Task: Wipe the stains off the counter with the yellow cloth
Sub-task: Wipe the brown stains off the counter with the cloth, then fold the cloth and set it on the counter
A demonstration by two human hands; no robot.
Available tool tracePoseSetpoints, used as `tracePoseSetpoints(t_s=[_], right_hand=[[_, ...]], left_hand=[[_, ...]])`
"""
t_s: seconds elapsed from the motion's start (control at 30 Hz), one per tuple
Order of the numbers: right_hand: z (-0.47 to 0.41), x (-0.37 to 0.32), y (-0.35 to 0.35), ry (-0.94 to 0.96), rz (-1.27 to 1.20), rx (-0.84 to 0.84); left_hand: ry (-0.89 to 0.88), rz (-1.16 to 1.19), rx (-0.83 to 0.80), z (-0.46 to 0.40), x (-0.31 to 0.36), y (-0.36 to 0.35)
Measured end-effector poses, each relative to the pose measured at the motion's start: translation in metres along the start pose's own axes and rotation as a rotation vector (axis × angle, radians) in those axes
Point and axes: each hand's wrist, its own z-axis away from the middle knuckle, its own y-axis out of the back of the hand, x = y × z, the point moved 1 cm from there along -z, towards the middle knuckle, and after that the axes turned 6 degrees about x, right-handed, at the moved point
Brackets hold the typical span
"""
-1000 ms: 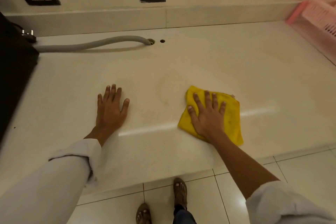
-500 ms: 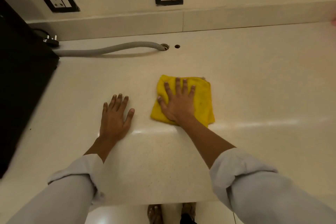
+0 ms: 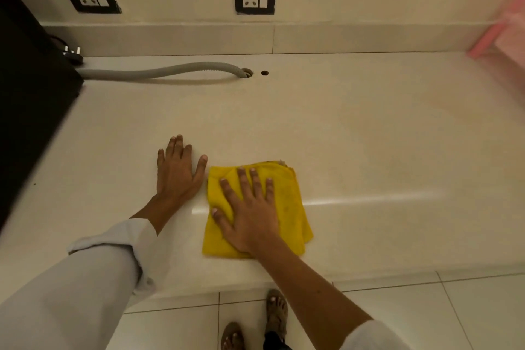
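Cream stone, the counter [image 3: 369, 136] runs bare and wide to the right of your hands. Your right hand [image 3: 250, 213] lies flat, fingers spread, pressing the folded yellow cloth [image 3: 289, 207] near the front edge; it pins the cloth and grips nothing. Your left hand [image 3: 177, 170] rests palm-down and unclenched on bare stone, thumb just beside the cloth's left edge. A black appliance [image 3: 31, 105] bounds the left side. A grey hose [image 3: 159, 72] lies along the back, well apart from the cloth. A pink rack [image 3: 500, 37] closes the far right corner.
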Motion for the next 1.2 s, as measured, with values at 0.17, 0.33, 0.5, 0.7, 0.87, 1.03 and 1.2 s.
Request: tracePoseSetpoints(t_s=[0.17, 0.33, 0.5, 0.7, 0.87, 1.03, 1.2], right_hand=[[0.038, 0.035, 0.016, -0.097, 0.031, 0.011], [0.053, 0.085, 0.032, -0.189, 0.078, 0.006], [0.031, 0.128, 0.041, -0.219, 0.088, 0.02], [-0.024, 0.166, 0.049, -0.143, 0.04, -0.032], [-0.04, 0.193, 0.082, -0.13, -0.233, 0.129], [-0.015, 0.224, 0.11, -0.394, -0.002, -0.035], [-0.025, 0.231, 0.104, -0.423, -0.178, -0.134]], left_hand=[[-0.074, 0.189, 0.001, -0.005, 0.062, 0.001], [-0.188, 0.275, 0.002, 0.0, 0.128, 0.004], [-0.255, 0.162, -0.036, 0.006, 0.164, -0.006], [-0.207, 0.185, -0.213, -0.014, 0.189, -0.02], [-0.181, 0.259, -0.382, -0.041, 0.211, -0.016], [0.011, 0.112, -0.509, -0.051, 0.222, -0.015], [0.166, 0.219, -0.557, -0.058, 0.23, -0.021]])
